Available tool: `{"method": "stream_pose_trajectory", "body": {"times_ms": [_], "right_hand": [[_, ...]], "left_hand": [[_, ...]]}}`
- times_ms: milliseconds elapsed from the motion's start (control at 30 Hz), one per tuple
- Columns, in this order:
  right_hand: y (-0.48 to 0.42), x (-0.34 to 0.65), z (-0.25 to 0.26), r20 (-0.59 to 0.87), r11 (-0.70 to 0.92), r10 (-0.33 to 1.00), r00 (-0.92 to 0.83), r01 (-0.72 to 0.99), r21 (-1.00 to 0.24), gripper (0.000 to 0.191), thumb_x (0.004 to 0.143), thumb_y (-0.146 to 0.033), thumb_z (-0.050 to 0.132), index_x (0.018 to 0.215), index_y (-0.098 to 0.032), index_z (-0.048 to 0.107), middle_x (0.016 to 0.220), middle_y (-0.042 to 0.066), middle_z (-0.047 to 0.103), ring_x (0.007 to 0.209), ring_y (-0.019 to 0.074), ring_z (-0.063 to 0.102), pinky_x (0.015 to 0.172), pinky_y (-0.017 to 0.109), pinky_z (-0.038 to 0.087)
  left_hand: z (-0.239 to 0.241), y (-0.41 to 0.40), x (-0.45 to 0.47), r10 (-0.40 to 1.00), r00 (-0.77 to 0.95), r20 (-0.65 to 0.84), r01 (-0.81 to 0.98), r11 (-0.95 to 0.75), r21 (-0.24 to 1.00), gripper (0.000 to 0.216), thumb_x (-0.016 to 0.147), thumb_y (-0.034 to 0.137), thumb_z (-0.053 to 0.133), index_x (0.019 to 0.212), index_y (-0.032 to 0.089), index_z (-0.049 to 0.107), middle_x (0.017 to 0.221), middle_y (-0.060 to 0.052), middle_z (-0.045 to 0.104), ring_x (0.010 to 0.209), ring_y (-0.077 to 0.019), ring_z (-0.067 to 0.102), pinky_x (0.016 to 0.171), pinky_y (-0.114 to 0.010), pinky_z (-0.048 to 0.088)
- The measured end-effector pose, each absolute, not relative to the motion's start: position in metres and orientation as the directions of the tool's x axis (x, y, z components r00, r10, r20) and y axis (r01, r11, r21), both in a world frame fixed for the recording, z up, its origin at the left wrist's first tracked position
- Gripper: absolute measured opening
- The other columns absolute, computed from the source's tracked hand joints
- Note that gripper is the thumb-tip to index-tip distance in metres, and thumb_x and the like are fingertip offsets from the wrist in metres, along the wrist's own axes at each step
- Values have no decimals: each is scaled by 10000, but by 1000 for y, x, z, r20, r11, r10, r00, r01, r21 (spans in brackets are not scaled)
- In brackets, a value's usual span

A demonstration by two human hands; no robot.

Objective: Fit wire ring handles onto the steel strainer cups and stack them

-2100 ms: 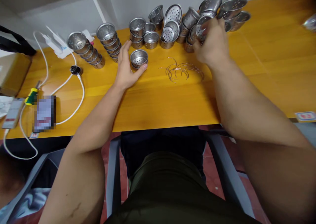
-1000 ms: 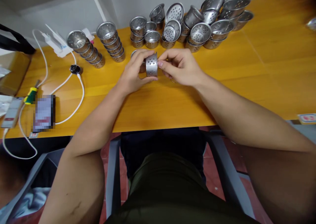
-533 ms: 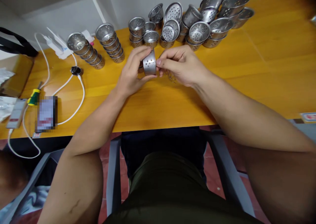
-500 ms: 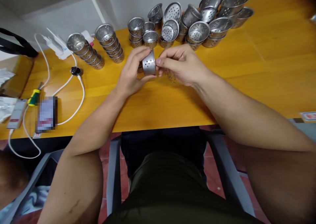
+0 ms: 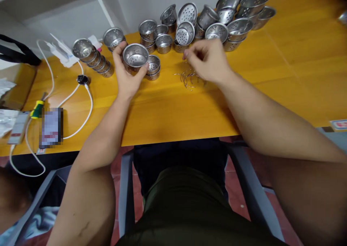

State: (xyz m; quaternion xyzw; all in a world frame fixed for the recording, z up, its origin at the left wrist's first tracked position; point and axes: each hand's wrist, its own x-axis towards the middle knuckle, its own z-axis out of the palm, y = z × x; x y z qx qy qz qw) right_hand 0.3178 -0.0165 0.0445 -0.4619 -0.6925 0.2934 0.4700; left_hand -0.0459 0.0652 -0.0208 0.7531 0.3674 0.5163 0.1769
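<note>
My left hand (image 5: 127,80) grips a perforated metal strainer cup (image 5: 135,56) between thumb and fingers, its open mouth tilted toward me. Just right of that cup, two nested strainer cups (image 5: 153,68) stand on the table. Behind my left hand is a stack of strainer cups (image 5: 113,38), partly covered by the hand and the held cup. My right hand (image 5: 210,60) is over the table with its fingers curled in and thumb against them; whatever they hold, if anything, is hidden. Thin bent wire pieces (image 5: 187,80) lie loose below it.
Many perforated cups (image 5: 185,33) are piled along the table's back edge. A leaning cup stack (image 5: 99,61) stands at left, near a phone (image 5: 51,126), white cables (image 5: 90,112) and a yellow-green screwdriver handle (image 5: 37,109). Someone's arm (image 5: 12,191) shows at lower left.
My left hand has moved left with the cup, turning its mouth upward. My right hand has drawn away to the right, uncovering the wires and the two nested cups.
</note>
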Motion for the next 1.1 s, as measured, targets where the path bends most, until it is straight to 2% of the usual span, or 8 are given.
{"method": "stream_pose_trajectory", "body": {"times_ms": [100, 200, 400, 667, 833, 933, 1033, 1100], "right_hand": [[-10, 324, 31, 246, 362, 931, -270, 589, -723, 500, 1227, -331, 913, 781, -291, 691, 709, -24, 601, 772, 198, 491, 934, 421, 519], [-6, 326, 22, 244, 361, 932, -268, 623, -694, 368, 1159, -245, 979, 866, -285, 760, 759, -20, 676, 779, 214, 540, 943, 419, 546], [-6, 327, 25, 350, 404, 914, -207, 560, -723, 241, 1120, -236, 1042, 1017, -295, 832, 828, -13, 730, 865, 245, 605, 1011, 409, 589], [-13, 317, 33, 266, 333, 943, -200, 551, -765, 258, 1167, -136, 934, 1003, -276, 793, 905, -6, 720, 916, 236, 596, 1057, 394, 524], [-12, 328, 49, 376, 328, 922, -97, 710, -622, 171, 1211, -112, 791, 1158, -271, 826, 1300, 121, 833, 1173, 269, 717, 1201, 404, 554], [-15, 339, 58, 414, 209, 908, 63, 789, -578, 234, 1243, -123, 773, 1427, -248, 844, 1671, 228, 754, 1488, 303, 736, 1350, 440, 541], [-15, 346, 60, 352, 39, 919, 178, 847, -530, 433, 1263, -142, 808, 1694, -187, 804, 1896, 276, 615, 1639, 329, 712, 1408, 440, 501], [-11, 348, 59, 258, -61, 943, 211, 871, -487, 439, 1248, -118, 838, 1686, -131, 842, 1858, 298, 673, 1584, 338, 766, 1334, 420, 530]], "left_hand": [[-18, 63, -45, 804, 260, 535, 391, -595, 703, 1233, 1000, 1234, 652, 1935, 496, 335, 1943, -34, 645, 2003, -408, 358, 1700, -765, 283], [-19, 60, -30, 818, 344, 462, 415, -573, 706, 1178, 1086, 1227, 467, 1914, 393, 385, 1921, -40, 689, 2068, -336, 161, 1737, -750, 77], [-32, 64, -13, 823, 256, 507, 390, -567, 725, 1272, 907, 1263, 744, 1791, 365, 568, 1908, -131, 711, 1923, -429, 535, 1657, -731, 364], [-27, 69, -27, 810, 446, 382, 587, -586, 558, 1149, 1157, 1176, 354, 1836, 253, 432, 1756, -54, 851, 1961, -221, 405, 1669, -635, 250], [-28, 73, -26, 815, 403, 416, 523, -578, 626, 1171, 1108, 1186, 570, 1839, 286, 407, 1815, -42, 814, 1917, -273, 472, 1650, -651, 264], [-33, 70, -25, 825, 323, 464, 484, -565, 668, 1185, 1065, 1171, 695, 1859, 322, 465, 1898, -68, 748, 1927, -317, 505, 1668, -652, 307], [-41, 71, -26, 780, 310, 544, 445, -625, 642, 1285, 983, 1156, 822, 1945, 388, 453, 2040, -133, 593, 2053, -414, 357, 1706, -704, 299], [-43, 72, -26, 740, 313, 595, 426, -669, 609, 1424, 923, 1130, 916, 2018, 421, 345, 2148, -148, 420, 2111, -432, 183, 1736, -710, 248]]}}
